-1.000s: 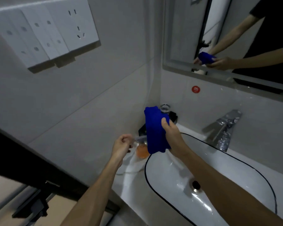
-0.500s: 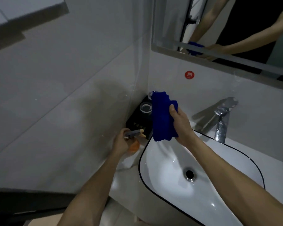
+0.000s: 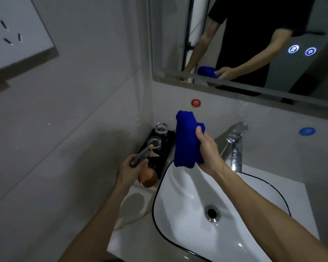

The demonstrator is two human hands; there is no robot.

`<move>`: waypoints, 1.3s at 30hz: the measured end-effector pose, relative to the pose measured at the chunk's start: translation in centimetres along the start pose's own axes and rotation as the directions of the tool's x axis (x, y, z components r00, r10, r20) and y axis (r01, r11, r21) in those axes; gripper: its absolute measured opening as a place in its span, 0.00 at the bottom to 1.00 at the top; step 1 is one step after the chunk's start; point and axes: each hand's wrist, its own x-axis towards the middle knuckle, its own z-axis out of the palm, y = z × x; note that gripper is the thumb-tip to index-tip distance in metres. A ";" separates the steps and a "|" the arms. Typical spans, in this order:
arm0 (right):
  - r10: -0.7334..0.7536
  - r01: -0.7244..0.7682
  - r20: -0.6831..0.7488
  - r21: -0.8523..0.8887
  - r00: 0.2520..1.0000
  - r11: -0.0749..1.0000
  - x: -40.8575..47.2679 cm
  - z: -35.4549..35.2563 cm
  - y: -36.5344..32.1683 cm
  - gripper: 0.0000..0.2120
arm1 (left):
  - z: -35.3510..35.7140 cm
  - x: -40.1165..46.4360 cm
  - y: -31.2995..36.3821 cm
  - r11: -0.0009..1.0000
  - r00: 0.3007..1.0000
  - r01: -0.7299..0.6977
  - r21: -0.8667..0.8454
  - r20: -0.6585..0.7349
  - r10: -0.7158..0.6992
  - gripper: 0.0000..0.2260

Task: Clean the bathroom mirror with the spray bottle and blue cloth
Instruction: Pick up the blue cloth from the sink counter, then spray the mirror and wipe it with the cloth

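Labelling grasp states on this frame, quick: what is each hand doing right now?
Left hand: closed on the spray bottle, at its trigger head.
Right hand: closed on the folded blue cloth, held above the sink.

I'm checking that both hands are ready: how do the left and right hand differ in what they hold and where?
The left hand grips the orange spray bottle low on the counter; the right hand holds the folded blue cloth higher, above the sink. Both hands are closed around their items.
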 end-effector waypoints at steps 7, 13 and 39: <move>-0.030 0.038 -0.056 0.159 0.998 0.987 -1.3 -0.5 -3.7 0.26 | 2.3 1.0 7.7 0.943 0.974 -0.220 -0.249 -0.001 0.227 0.27; -0.210 0.210 -0.022 0.207 0.977 0.956 -3.5 -1.8 -7.8 0.23 | 6.0 -0.7 15.9 0.883 0.889 -0.320 -0.344 0.214 0.405 0.19; -0.769 0.758 -0.222 -0.152 0.600 0.635 -19.2 -22.8 -32.9 0.15 | 29.4 -11.9 40.7 0.683 0.638 -0.423 -0.596 0.340 0.692 0.28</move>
